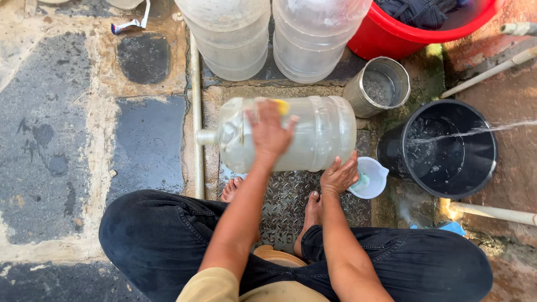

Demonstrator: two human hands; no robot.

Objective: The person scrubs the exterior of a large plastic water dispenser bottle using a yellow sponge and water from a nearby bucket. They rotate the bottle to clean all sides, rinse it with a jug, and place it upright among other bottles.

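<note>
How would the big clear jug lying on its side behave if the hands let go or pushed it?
The jug is round and lies sideways, so it would probably roll. It looks wet, likely slippery under the left hand. It seems nearly empty, so probably light; the right hand steadies its base.

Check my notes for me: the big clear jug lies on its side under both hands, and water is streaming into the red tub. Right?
Not quite. In the head view the water stream runs into the black bucket, not the red tub. The rest holds: the clear jug lies on its side, left hand on top, right hand at its lower edge.
</note>
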